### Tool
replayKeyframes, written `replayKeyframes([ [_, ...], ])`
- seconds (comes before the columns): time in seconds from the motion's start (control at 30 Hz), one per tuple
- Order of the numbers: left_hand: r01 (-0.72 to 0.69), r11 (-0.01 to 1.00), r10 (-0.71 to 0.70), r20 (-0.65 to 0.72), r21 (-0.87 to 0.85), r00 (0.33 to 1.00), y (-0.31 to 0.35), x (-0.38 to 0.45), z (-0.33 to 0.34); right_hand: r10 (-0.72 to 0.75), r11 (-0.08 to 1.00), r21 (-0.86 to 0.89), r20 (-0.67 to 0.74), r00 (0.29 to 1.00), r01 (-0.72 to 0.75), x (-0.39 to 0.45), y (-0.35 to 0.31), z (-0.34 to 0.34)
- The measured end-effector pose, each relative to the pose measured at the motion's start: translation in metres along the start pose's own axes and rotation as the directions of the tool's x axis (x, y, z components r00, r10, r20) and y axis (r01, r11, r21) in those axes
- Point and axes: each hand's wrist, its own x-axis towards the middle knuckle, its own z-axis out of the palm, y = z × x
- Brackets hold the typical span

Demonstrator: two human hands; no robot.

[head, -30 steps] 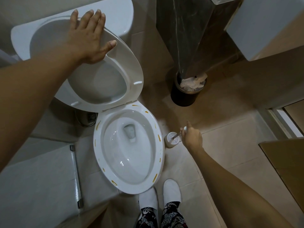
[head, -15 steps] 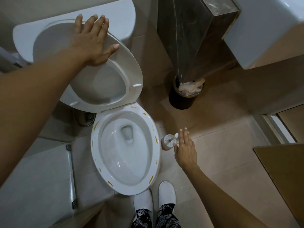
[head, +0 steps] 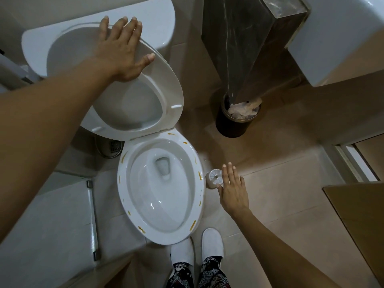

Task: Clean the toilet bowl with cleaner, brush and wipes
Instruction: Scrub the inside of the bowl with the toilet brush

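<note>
We see L hand (head: 122,53) flat on raised seat (head: 166,88); R hand (head: 233,190) open by brush holder (head: 214,180); bowl (head: 162,188) uncovered.

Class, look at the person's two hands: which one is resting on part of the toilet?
The left hand. It lies flat on the raised toilet seat, fingers spread. The right hand hangs open over the floor beside the brush holder, holding nothing.

My left hand (head: 122,53) lay on raised seat (head: 162,84), behind bowl (head: 193,183); brush holder (head: 214,179) right of bowl, bin (head: 230,125) beyond it.
</note>
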Motion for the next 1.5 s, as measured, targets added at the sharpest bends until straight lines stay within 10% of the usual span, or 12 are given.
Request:
replayKeyframes([
  [0.97, 0.028, 0.998, -0.023, 0.105, -0.053, 0.994, 0.001, 0.000, -0.011, 0.009, 0.998, -0.062, 0.194, 0.981, 0.003, 0.035, 0.013, -0.037],
  [1.5, 0.196, 0.939, -0.150, 0.176, -0.284, 0.973, -0.002, -0.039, -0.068, -0.061, 0.998, -0.017, 0.015, 0.998, 0.061, 0.067, -0.046, -0.214],
])
